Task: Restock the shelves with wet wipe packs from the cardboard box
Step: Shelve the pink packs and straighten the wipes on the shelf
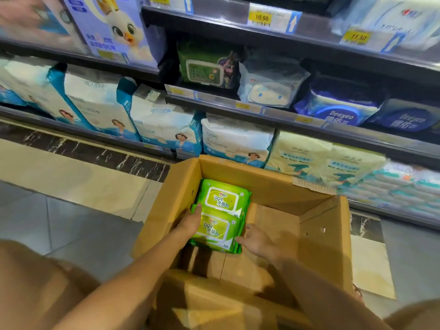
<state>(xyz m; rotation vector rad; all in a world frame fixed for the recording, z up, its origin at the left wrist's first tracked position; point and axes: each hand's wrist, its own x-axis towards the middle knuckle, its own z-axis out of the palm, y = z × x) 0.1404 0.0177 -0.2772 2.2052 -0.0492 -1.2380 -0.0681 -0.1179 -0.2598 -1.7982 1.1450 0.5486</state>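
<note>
In the box [262, 182], the green packs [220, 217] lay stacked against its left wall; the left hand [190, 222] gripped the near stack's edge, while the right hand [256, 239] touched its other side, fingers spread. With so loose a hold, the slick packs could likely slide apart and drop on lifting

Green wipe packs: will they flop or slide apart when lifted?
Likely soft: the green wipe packs are film pouches with stiffer-looking lids. Glossy, stacked layers may slide, so a grip from left hand and right hand on both sides seems wise.
</note>
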